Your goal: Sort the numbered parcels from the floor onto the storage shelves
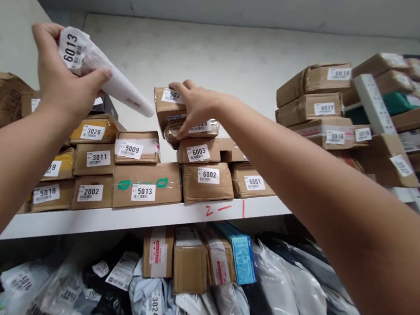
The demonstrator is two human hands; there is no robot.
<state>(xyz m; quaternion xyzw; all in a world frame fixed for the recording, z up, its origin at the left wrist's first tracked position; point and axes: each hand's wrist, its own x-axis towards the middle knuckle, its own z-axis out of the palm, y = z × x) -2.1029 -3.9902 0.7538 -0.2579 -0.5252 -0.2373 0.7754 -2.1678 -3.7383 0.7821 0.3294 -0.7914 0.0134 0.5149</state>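
Observation:
My left hand, raised at the upper left, is closed around a slim white parcel labelled 6013. The parcel slants down to the right, above the stacked boxes. At the middle of the shelf, my right hand grips a small cardboard box, its label partly covered and starting 502. Fingers lie over the box's top and the thumb is lower down, by a tape-wrapped parcel whose label is partly hidden. That box is tilted. Beneath them sits a cardboard box labelled 6003, on top of a box labelled 6002.
The white shelf carries several labelled boxes, among them a 5013 box and a 5009 box. Another stack rises at the right by a white upright. Bagged parcels and a blue box lie below.

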